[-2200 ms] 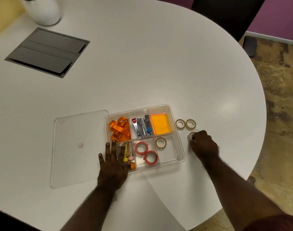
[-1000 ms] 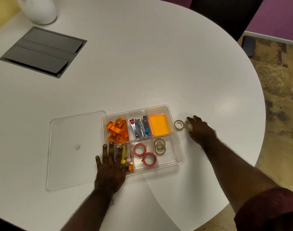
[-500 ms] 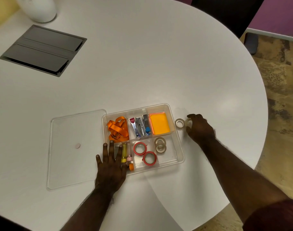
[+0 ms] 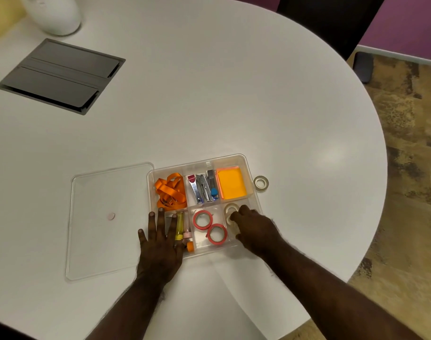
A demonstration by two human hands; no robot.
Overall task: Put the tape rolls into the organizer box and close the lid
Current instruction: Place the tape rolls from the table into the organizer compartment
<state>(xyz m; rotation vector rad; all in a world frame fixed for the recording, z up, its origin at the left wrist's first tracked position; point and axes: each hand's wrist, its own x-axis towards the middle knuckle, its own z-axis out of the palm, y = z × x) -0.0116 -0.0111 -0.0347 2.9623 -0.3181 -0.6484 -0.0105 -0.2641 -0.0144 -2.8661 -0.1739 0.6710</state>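
Observation:
The clear organizer box [image 4: 234,157] lies open near the table's front edge. Its clear lid [image 4: 106,241] lies flat to the left, touching the box. Two red tape rolls [image 4: 203,219] rest in the near middle compartment. My right hand [image 4: 256,229] reaches into the near right compartment, its fingers curled on beige tape rolls [image 4: 230,209] stacked there. One more beige tape roll [image 4: 261,183] lies on the table just right of the box. My left hand [image 4: 160,246] presses flat on the box's near left corner, fingers spread.
Other compartments hold orange ribbon [image 4: 171,192], small metal tools [image 4: 204,187], an orange pad [image 4: 231,183] and small tubes. A grey cable hatch [image 4: 60,74] and a white vase [image 4: 54,13] sit far left. A dark chair [image 4: 332,18] stands behind the table.
My right hand has carried a beige roll from the table's right side into the near right compartment. One beige roll stays on the table. My left hand has not moved.

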